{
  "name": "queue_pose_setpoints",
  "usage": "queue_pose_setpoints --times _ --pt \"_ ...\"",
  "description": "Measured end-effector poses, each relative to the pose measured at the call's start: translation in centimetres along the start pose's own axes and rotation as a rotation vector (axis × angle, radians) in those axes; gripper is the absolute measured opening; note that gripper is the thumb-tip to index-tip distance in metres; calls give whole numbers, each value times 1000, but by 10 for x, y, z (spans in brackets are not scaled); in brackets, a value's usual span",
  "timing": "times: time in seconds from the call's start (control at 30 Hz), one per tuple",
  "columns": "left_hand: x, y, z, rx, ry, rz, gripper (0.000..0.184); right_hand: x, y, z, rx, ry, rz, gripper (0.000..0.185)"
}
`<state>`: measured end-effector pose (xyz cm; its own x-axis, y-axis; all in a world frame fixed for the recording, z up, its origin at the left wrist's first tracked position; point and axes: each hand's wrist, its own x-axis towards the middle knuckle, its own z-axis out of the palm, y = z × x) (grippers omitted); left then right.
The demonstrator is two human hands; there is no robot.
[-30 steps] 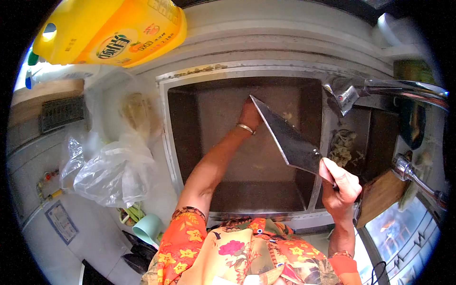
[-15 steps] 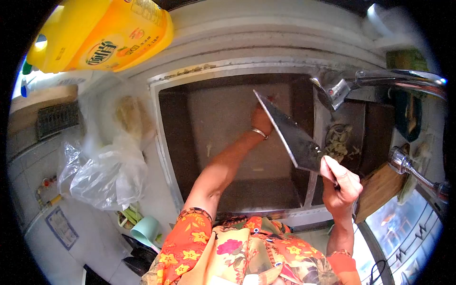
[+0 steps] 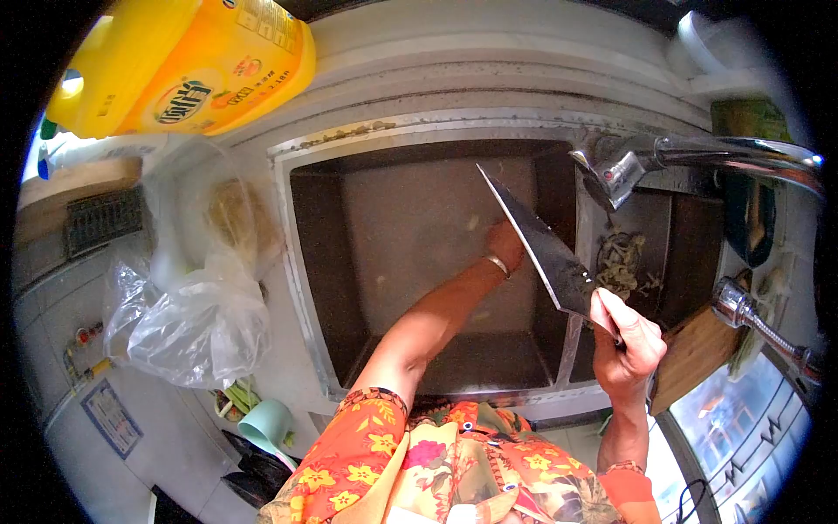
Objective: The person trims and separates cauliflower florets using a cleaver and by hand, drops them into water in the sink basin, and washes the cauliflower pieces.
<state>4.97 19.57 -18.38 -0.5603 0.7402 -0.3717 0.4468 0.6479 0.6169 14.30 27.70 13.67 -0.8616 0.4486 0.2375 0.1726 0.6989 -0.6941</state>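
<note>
My right hand (image 3: 627, 336) grips the handle end of a dark cleaver (image 3: 546, 249), whose broad blade hangs tilted over the right part of a large sink basin (image 3: 305, 271). Down inside the basin is my left hand (image 3: 506, 243), with a bangle at its wrist. The blade covers part of this hand, and its fingers are hidden. Small pale scraps (image 3: 472, 224) lie on the basin floor.
A chrome faucet (image 3: 624, 170) reaches in from the right, above a smaller basin holding vegetable scraps (image 3: 620, 260). A wooden board (image 3: 698, 354) leans at the right. Plastic bags (image 3: 205, 323) and a yellow detergent jug (image 3: 192, 70) are on the left.
My left hand has moved right and a little down in the basin, going partly behind the blade. The cleaver has shifted slightly right, still in my right hand.
</note>
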Motion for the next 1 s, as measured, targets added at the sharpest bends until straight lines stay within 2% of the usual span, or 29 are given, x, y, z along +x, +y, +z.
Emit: queue_pose_setpoints --times 0.13,0.2,0.27,0.37,0.4,0.43,0.47,0.53,0.6,0.63,0.67,0.77,0.8,0.87,0.9,0.97,1.0 --pt "-9 -18 -10 -213 81 -12 26 -2 -6 -5 -28 -5 44 21" --pt "-43 29 -103 -865 38 -125 24 -3 -9 -8 -42 14 30 21" --pt "-66 58 -141 -904 46 -112 23 -5 -13 -11 -60 33 20 21" --pt "-94 108 -173 -1211 -89 -156 20 -3 -21 -18 -89 53 -17 23" --pt "-98 124 -168 -1557 -181 -174 19 -3 -25 -20 -112 73 -20 23" --pt "-102 142 -180 -1696 -284 -173 19 -1 -28 -22 -137 92 -22 24" --pt "-105 160 -191 -1825 -393 -186 20 6 -26 -21 -110 134 -153 25" --pt "-103 183 -191 -1495 -420 246 23 9 -31 -28 -124 116 -162 25" --pt "-97 191 -147 -1098 -24 725 25 10 -32 -31 -139 117 -178 25" --pt "-95 194 -126 -914 229 879 26 9 -31 -31 -155 126 -187 25" --pt "-105 186 -156 -1273 -77 391 28 8 -29 -31 -172 139 -194 25" --pt "-89 134 -152 -955 203 210 31 5 -26 -30 -172 104 -154 27" --pt "-76 111 -143 -953 201 208 31 2 -26 -30 -170 104 -151 27" --pt "-53 61 -130 -271 412 42 37 -6 -26 -28 -145 38 73 24" --pt "-43 44 -124 -272 412 41 37 -4 -23 -24 -145 37 73 24" --pt "-27 24 -112 -197 268 -107 40 5 -18 -16 -111 88 -157 30" --pt "-20 19 -107 -190 224 -153 39 5 -19 -18 -126 48 -120 30"
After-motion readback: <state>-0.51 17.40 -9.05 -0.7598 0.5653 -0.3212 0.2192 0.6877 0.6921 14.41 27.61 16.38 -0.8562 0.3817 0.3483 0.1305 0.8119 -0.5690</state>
